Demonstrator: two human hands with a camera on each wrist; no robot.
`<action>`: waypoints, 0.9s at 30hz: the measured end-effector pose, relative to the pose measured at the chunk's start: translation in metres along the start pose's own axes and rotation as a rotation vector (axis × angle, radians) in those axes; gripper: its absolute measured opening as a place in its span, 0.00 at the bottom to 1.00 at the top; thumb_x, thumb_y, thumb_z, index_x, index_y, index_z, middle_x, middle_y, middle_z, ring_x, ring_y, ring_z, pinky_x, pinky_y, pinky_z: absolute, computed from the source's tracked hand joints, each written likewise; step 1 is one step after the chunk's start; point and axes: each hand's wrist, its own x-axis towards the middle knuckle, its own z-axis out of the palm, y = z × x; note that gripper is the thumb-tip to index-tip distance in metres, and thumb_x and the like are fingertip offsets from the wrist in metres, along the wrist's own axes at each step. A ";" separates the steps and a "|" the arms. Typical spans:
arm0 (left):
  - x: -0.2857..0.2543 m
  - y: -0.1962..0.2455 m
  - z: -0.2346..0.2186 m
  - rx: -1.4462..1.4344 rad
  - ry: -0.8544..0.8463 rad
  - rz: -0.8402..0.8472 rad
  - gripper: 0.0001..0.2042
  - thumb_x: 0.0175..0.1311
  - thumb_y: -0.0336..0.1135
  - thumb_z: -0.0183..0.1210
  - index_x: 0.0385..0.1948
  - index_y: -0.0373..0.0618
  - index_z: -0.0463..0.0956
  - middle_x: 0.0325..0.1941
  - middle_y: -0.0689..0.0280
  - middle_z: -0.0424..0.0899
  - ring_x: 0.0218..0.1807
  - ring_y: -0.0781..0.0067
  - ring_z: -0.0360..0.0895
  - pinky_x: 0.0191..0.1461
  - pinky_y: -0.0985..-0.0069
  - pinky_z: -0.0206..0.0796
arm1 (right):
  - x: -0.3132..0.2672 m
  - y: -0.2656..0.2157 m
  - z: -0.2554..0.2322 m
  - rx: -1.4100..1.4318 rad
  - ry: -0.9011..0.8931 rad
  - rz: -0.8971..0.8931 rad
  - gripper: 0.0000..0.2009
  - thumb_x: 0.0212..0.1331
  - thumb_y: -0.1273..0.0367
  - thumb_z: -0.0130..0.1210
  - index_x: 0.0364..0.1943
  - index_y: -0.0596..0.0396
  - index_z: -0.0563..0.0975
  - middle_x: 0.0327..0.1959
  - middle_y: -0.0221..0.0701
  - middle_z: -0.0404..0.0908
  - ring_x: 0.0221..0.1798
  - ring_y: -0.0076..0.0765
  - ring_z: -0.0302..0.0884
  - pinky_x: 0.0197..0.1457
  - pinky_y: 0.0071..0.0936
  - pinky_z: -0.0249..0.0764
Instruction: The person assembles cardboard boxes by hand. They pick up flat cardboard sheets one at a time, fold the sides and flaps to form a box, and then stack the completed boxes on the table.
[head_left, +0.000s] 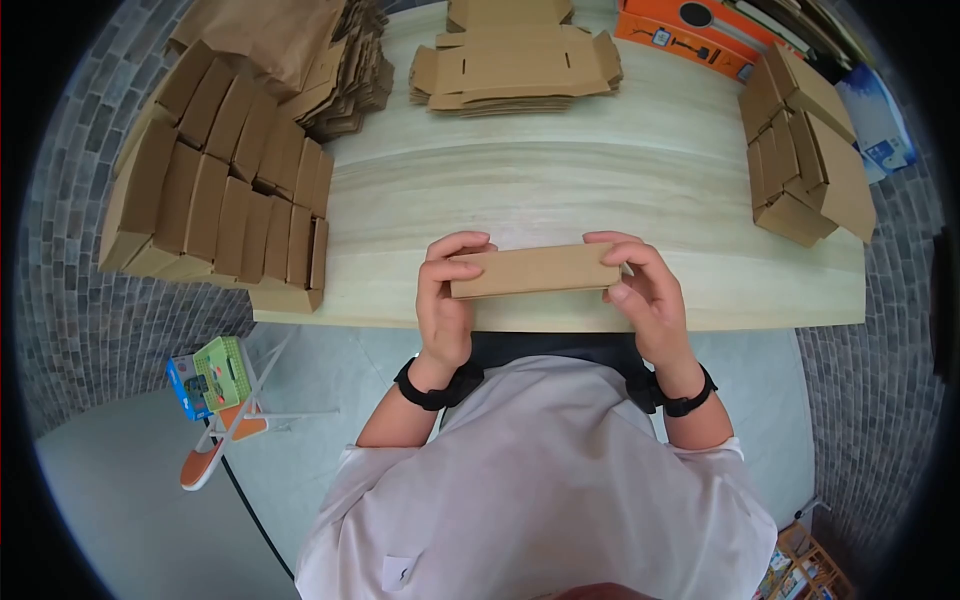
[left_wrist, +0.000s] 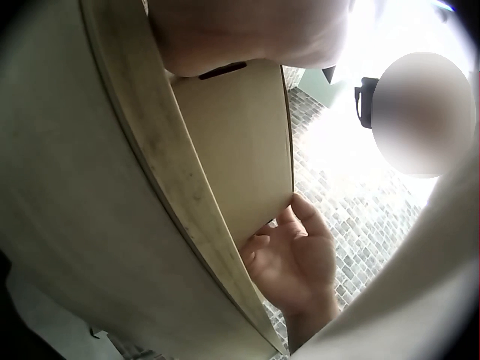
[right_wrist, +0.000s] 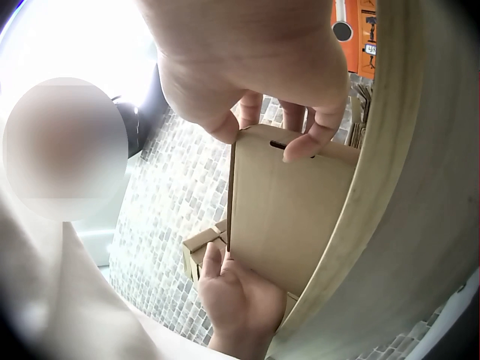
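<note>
A closed brown cardboard box [head_left: 540,270] stands on its long edge near the front of the table, its narrow side facing up. At its left end my left hand [head_left: 446,305] grips it with curled fingers. My right hand [head_left: 656,300] holds the opposite end, thumb at the near corner and fingers over the top. In the right wrist view the broad face of the box [right_wrist: 292,210] shows, with a dark slot close to the right hand's fingers [right_wrist: 304,146]. From the left wrist, the right hand [left_wrist: 296,262] appears at the far end of the box [left_wrist: 236,142].
Stacked cardboard boxes [head_left: 225,190] line the table's left side. Flattened cartons [head_left: 515,70] lie at the back, beside a pile of folded cardboard [head_left: 345,75]. More boxes [head_left: 800,150] stand at the right, near an orange box [head_left: 680,35]. The table's front edge [head_left: 560,322] runs just before the body.
</note>
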 end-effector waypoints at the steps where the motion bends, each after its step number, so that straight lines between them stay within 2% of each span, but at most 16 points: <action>1: -0.001 0.000 -0.001 0.039 -0.007 -0.025 0.13 0.76 0.43 0.48 0.49 0.43 0.66 0.61 0.47 0.71 0.57 0.58 0.73 0.63 0.61 0.64 | 0.000 0.001 -0.001 -0.004 0.007 0.000 0.12 0.70 0.66 0.53 0.52 0.54 0.73 0.64 0.40 0.72 0.60 0.29 0.71 0.52 0.23 0.69; 5: 0.001 0.008 -0.001 0.069 -0.039 -0.061 0.10 0.73 0.37 0.51 0.48 0.43 0.65 0.60 0.48 0.72 0.59 0.59 0.72 0.64 0.61 0.63 | -0.002 0.004 0.001 -0.020 0.019 -0.019 0.11 0.67 0.71 0.53 0.52 0.54 0.73 0.63 0.39 0.72 0.60 0.29 0.71 0.52 0.23 0.70; 8: 0.005 0.018 0.002 0.021 -0.026 -0.099 0.13 0.73 0.36 0.51 0.53 0.42 0.65 0.62 0.48 0.72 0.62 0.56 0.71 0.68 0.60 0.60 | 0.000 -0.001 0.011 0.009 0.079 0.021 0.12 0.65 0.73 0.53 0.52 0.54 0.73 0.63 0.38 0.73 0.62 0.29 0.71 0.52 0.22 0.70; 10: 0.009 0.027 0.005 0.153 0.015 -0.185 0.17 0.73 0.35 0.51 0.59 0.39 0.63 0.66 0.47 0.70 0.68 0.54 0.67 0.73 0.59 0.55 | 0.001 -0.008 0.014 0.037 0.133 0.039 0.13 0.65 0.73 0.53 0.53 0.54 0.73 0.63 0.38 0.73 0.63 0.29 0.71 0.52 0.22 0.70; 12: 0.017 0.038 0.007 0.212 -0.013 -0.178 0.19 0.72 0.35 0.51 0.61 0.40 0.62 0.68 0.48 0.69 0.70 0.53 0.65 0.75 0.58 0.52 | 0.002 -0.014 0.013 -0.002 0.105 0.059 0.14 0.62 0.76 0.52 0.53 0.56 0.74 0.63 0.39 0.74 0.67 0.37 0.70 0.58 0.30 0.72; 13: 0.018 0.041 0.006 0.277 -0.038 -0.182 0.21 0.72 0.36 0.52 0.63 0.40 0.61 0.69 0.48 0.68 0.72 0.53 0.63 0.77 0.58 0.48 | 0.003 -0.015 0.012 -0.005 0.114 0.060 0.14 0.62 0.76 0.52 0.53 0.56 0.74 0.63 0.39 0.74 0.67 0.37 0.70 0.58 0.30 0.72; 14: 0.018 0.039 0.005 0.269 -0.044 -0.182 0.21 0.72 0.36 0.52 0.63 0.40 0.61 0.69 0.48 0.68 0.72 0.53 0.63 0.77 0.58 0.48 | 0.008 -0.015 0.009 -0.216 0.065 -0.080 0.16 0.59 0.77 0.52 0.53 0.56 0.74 0.64 0.40 0.74 0.69 0.42 0.69 0.63 0.34 0.70; 15: 0.018 0.034 0.003 0.289 -0.072 -0.101 0.20 0.71 0.34 0.52 0.62 0.40 0.63 0.70 0.49 0.67 0.73 0.53 0.62 0.77 0.58 0.47 | 0.010 -0.015 0.007 -0.428 0.014 -0.218 0.18 0.57 0.79 0.51 0.53 0.56 0.74 0.64 0.40 0.74 0.71 0.47 0.67 0.67 0.39 0.68; 16: 0.019 0.030 0.001 0.307 -0.099 -0.015 0.19 0.70 0.32 0.52 0.61 0.40 0.64 0.71 0.49 0.66 0.74 0.54 0.61 0.78 0.58 0.46 | 0.010 -0.014 0.006 -0.437 0.022 -0.220 0.18 0.57 0.79 0.51 0.53 0.56 0.74 0.64 0.40 0.74 0.71 0.47 0.67 0.67 0.39 0.68; 17: 0.017 0.026 -0.001 0.297 -0.104 -0.007 0.19 0.70 0.32 0.52 0.61 0.40 0.64 0.71 0.49 0.66 0.74 0.54 0.61 0.78 0.58 0.46 | 0.011 -0.012 0.005 -0.553 -0.013 -0.237 0.19 0.54 0.79 0.51 0.53 0.56 0.75 0.65 0.40 0.73 0.72 0.51 0.65 0.70 0.41 0.66; 19: 0.010 0.024 -0.005 0.323 -0.220 -0.152 0.19 0.65 0.27 0.52 0.58 0.41 0.67 0.72 0.50 0.64 0.74 0.54 0.61 0.78 0.58 0.46 | 0.009 -0.009 0.001 -0.673 -0.045 -0.251 0.21 0.52 0.80 0.51 0.53 0.56 0.75 0.66 0.41 0.72 0.73 0.56 0.63 0.72 0.44 0.63; 22: -0.002 0.027 -0.015 0.355 -0.147 -0.198 0.19 0.61 0.24 0.52 0.56 0.41 0.69 0.73 0.51 0.63 0.73 0.55 0.61 0.77 0.59 0.47 | -0.003 -0.008 -0.002 -0.736 -0.046 -0.204 0.23 0.51 0.80 0.51 0.55 0.53 0.75 0.67 0.42 0.71 0.72 0.55 0.63 0.71 0.42 0.65; 24: -0.006 0.029 -0.019 0.326 -0.100 -0.187 0.20 0.61 0.24 0.52 0.57 0.41 0.69 0.72 0.52 0.65 0.72 0.56 0.63 0.77 0.60 0.49 | -0.008 -0.014 -0.006 -0.720 0.119 -0.097 0.24 0.51 0.80 0.51 0.56 0.52 0.74 0.67 0.43 0.69 0.70 0.53 0.65 0.69 0.39 0.67; 25: -0.006 0.034 -0.019 0.293 -0.035 -0.260 0.21 0.59 0.22 0.50 0.57 0.42 0.68 0.71 0.54 0.66 0.71 0.58 0.64 0.75 0.61 0.51 | -0.011 -0.011 -0.010 -0.684 0.163 -0.076 0.24 0.54 0.78 0.53 0.59 0.51 0.73 0.65 0.42 0.71 0.64 0.47 0.71 0.62 0.34 0.72; 26: -0.006 0.039 -0.019 0.260 0.032 -0.330 0.23 0.57 0.19 0.49 0.57 0.42 0.68 0.70 0.55 0.67 0.71 0.60 0.64 0.74 0.62 0.54 | -0.013 -0.012 -0.011 -0.680 0.153 -0.078 0.24 0.54 0.78 0.53 0.59 0.51 0.73 0.65 0.42 0.71 0.64 0.47 0.71 0.62 0.34 0.72; 27: -0.007 0.044 -0.017 0.266 0.019 -0.421 0.26 0.59 0.19 0.48 0.63 0.41 0.65 0.72 0.55 0.65 0.72 0.61 0.63 0.74 0.62 0.54 | -0.015 -0.013 -0.011 -0.620 0.181 0.059 0.25 0.55 0.77 0.54 0.61 0.51 0.72 0.63 0.41 0.72 0.61 0.45 0.73 0.59 0.32 0.74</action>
